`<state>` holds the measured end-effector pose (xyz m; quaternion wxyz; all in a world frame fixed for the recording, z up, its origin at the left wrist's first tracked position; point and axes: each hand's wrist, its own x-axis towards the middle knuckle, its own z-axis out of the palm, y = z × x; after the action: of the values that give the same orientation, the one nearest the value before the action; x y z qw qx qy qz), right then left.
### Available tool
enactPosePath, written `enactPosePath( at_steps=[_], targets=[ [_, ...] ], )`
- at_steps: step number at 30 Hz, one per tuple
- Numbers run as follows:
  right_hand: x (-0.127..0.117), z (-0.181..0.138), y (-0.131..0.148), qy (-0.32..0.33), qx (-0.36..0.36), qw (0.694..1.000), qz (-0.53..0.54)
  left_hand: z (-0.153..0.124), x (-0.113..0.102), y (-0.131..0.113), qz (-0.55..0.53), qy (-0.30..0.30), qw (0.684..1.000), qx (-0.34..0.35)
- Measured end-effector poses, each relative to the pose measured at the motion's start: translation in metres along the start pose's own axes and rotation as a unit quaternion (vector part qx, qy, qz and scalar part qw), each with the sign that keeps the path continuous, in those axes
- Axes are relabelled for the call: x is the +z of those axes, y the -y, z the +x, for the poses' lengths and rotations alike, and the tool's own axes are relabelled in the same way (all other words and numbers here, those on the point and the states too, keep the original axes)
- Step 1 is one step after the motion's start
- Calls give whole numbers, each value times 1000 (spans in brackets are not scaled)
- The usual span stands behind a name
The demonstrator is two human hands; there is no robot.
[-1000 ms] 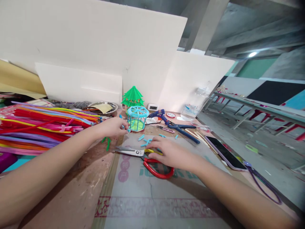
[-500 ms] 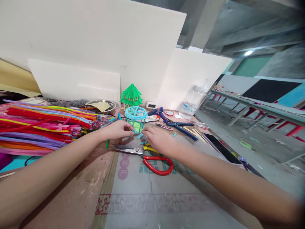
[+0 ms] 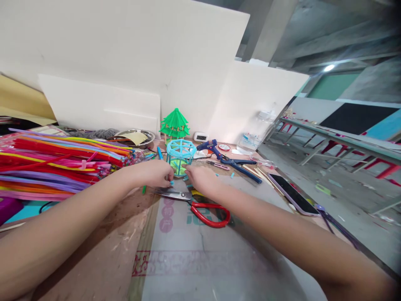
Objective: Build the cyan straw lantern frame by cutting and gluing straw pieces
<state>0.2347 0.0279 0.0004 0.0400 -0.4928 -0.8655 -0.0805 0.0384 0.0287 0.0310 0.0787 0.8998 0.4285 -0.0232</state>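
Note:
A small light-blue frame (image 3: 181,144), with a spoked round top, thin posts and a green base (image 3: 177,166), stands upright ahead of me. My right hand (image 3: 202,179) has its fingertips pressed together at the base's right edge. At the left front of the frame, my left hand (image 3: 158,173) is closed, fingers curled, with a short blue piece (image 3: 172,182) at its fingertips. Red-handled scissors (image 3: 177,195) lie just in front of both hands, their yellow part mostly hidden by my right hand. Several blue snippets (image 3: 185,178) lie between the hands.
Behind the frame stands a green tiered-roof model (image 3: 175,123). Bundled colourful pipe cleaners (image 3: 62,163) fill the left. To the right lie a glue gun (image 3: 210,147), blue-handled pliers (image 3: 242,169), a cutter (image 3: 219,166), a phone (image 3: 293,193) and a clear bottle (image 3: 253,131). White boards (image 3: 131,50) rise behind.
My left hand has drawn back from the frame's base, down and slightly toward me, its fingers curling more. My right fingertips have come to the base's edge. The view has shifted slightly.

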Motion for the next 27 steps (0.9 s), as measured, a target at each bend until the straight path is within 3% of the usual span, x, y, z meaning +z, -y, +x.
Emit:
enactPosePath(
  at_steps=[8,14,17,20,24,27],
  targets=[
    [11,22,10,0,73,997,-7,4,6,-2,-4,8,1000,29],
    [9,16,11,-11,94,996,-1,6,9,-1,10,5,999,31],
    [8,3,4,-31,44,998,42,6,9,-1,9,4,1000,27],
    [4,-6,-7,-49,-39,987,151,5,9,-2,5,3,1000,30],
    [-8,2,-13,66,-37,966,248,4,8,-3,3,1,1000,26],
    [-14,14,-13,174,0,923,344,5,8,-1,17,0,999,31]
  ],
)
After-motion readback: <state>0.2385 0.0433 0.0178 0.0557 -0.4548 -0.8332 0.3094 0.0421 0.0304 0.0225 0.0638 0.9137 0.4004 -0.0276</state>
